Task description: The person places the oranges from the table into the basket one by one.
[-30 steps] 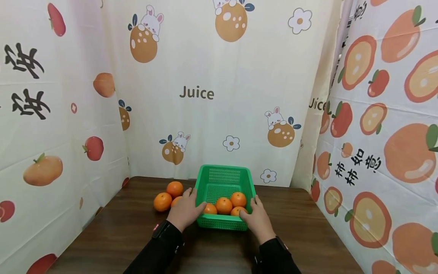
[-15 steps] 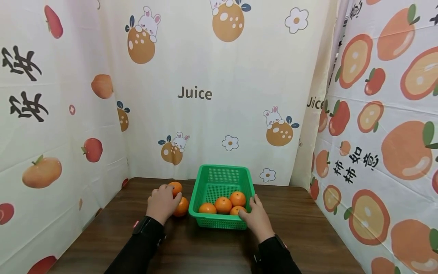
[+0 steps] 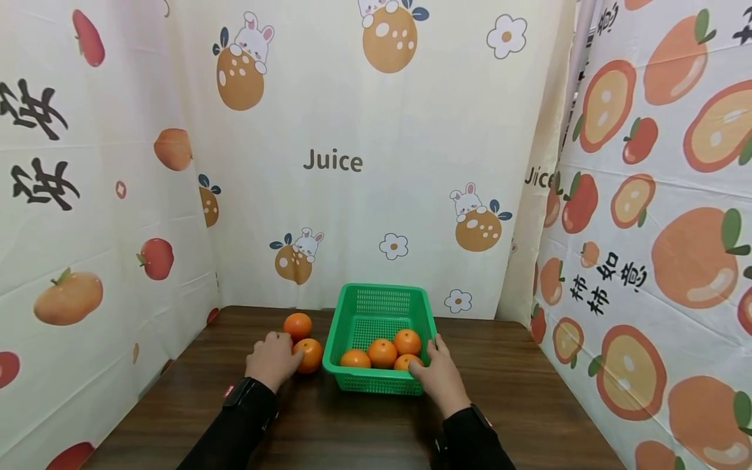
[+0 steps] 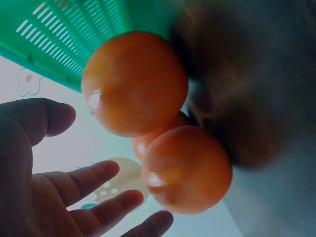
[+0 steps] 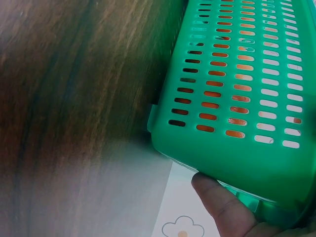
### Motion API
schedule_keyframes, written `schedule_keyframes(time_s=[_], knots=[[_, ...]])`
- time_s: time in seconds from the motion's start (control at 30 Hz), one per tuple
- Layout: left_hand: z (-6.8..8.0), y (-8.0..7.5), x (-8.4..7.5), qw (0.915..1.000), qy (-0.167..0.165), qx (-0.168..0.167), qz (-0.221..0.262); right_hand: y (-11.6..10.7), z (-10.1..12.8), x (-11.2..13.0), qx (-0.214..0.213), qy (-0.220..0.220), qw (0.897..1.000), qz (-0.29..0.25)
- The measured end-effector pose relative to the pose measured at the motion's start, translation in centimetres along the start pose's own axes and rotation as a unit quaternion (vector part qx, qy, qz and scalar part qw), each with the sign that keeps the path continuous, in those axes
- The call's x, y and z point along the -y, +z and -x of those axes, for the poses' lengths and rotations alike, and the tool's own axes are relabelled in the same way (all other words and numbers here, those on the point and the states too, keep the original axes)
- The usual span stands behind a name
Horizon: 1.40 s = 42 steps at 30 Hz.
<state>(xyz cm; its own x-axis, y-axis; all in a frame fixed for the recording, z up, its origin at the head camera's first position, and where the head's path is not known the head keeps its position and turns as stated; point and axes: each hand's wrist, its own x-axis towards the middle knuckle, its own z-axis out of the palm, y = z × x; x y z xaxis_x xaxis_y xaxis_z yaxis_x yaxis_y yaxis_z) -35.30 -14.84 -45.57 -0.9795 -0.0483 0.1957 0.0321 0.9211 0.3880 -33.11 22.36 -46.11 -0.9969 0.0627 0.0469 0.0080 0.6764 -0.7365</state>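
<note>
A green slotted basket (image 3: 382, 336) sits on a dark wooden surface (image 3: 529, 405), holding four oranges (image 3: 382, 352). The right hand (image 3: 439, 375) grips the basket's near right corner, at about four o'clock, apparently steadying it. At nine o'clock from the basket, the left hand (image 3: 271, 359) is spread with relaxed fingers, holding nothing, just beside a loose orange (image 3: 309, 354) on the surface. More oranges lie behind it, one visible at eleven o'clock (image 3: 297, 326).
</note>
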Motion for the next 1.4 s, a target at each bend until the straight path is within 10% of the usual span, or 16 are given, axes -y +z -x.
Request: schedule_keyframes(time_s=[1.4], knots=[[-3.2, 1.8, 3.5, 0.9962, 0.048, 0.028, -0.068, -0.1, 0.6, 0.2, -0.015, -0.005, 1.0, -0.002]])
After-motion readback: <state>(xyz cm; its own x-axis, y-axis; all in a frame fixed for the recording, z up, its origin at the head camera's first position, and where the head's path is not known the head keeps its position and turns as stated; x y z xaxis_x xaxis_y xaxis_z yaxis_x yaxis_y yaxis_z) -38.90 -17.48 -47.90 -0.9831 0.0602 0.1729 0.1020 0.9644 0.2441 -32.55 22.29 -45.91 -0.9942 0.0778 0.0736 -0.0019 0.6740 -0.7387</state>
